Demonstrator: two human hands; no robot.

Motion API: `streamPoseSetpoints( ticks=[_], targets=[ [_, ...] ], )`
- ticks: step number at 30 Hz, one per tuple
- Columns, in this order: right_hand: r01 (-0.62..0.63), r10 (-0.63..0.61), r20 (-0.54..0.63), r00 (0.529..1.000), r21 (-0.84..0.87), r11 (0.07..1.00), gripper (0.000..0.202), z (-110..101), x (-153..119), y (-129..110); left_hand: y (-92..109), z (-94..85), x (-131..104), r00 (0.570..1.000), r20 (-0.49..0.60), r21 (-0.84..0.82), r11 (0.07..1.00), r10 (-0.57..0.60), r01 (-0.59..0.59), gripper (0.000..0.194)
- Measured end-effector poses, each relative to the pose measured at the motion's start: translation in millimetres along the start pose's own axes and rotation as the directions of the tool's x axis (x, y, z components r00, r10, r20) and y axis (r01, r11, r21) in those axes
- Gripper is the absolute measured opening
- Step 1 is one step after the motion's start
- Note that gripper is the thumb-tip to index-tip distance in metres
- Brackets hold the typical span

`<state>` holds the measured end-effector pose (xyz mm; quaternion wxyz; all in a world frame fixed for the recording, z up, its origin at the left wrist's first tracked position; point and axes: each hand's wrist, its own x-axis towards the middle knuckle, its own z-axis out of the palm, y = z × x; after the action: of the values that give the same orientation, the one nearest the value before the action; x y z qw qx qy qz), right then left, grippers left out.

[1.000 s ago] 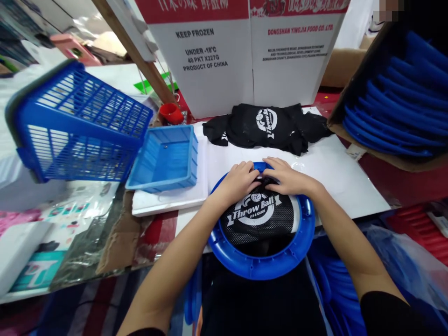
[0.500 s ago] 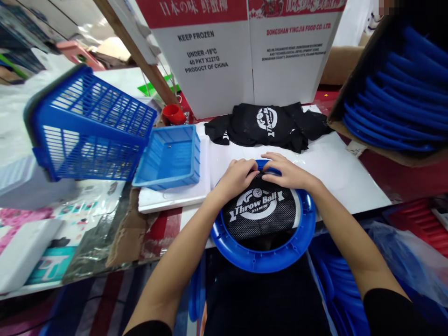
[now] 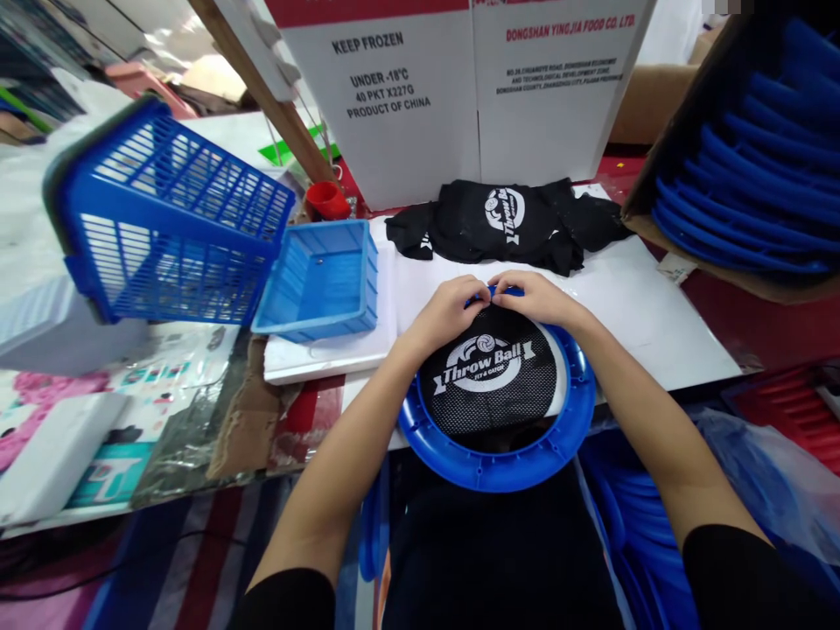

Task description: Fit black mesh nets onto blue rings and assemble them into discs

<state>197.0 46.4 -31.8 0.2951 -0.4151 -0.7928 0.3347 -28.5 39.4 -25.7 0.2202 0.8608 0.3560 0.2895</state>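
A blue plastic ring rests at the near edge of the white board, partly over my lap. Black mesh fabric printed "Throw Ball" spans most of its opening, leaving a gap at the near side. At the far rim my left hand is closed, thumb and fingers pinching the mesh edge against the ring. Right beside it, my right hand pinches the same edge, the fingertips of both hands nearly touching. The fingers cover the exact spot of the grip. Beyond them lies a pile of black mesh pieces.
A light blue tray and a tipped blue basket stand on the left, near a red cup. A carton holding several blue rings leans at the right. White cartons rise behind. More blue rings sit below right.
My right hand's spread fingers have closed into a pinch at the far rim, close to my left hand. The view has shifted slightly; the ring stays in place.
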Motion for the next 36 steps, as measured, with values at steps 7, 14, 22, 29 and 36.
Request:
streamPoseSetpoints(
  ticks=[7,14,22,29,36],
  targets=[
    [-0.001,-0.003,-0.066,0.998,-0.049,0.999,0.01,5,4,5,-13,8.0,0,0.998,-0.043,0.013,0.999,0.044,-0.044,0.015],
    [0.017,-0.021,-0.105,0.994,-0.042,0.999,0.013,10,6,9,-21,13.2,-1,0.983,-0.126,0.005,0.991,0.133,-0.134,0.015],
    [-0.02,0.008,-0.13,0.991,-0.091,0.996,0.012,11,6,6,-22,16.8,-1,0.985,-0.111,0.049,0.99,0.134,-0.129,0.014],
    [-0.038,0.016,-0.156,0.988,-0.134,0.99,0.012,12,5,3,-20,16.0,-1,0.992,-0.071,0.064,0.993,0.101,-0.096,0.016],
    [-0.079,0.054,-0.138,0.989,-0.18,0.98,0.011,14,8,3,-20,13.6,3,0.999,0.028,0.126,0.991,0.044,-0.047,0.021]
  ],
)
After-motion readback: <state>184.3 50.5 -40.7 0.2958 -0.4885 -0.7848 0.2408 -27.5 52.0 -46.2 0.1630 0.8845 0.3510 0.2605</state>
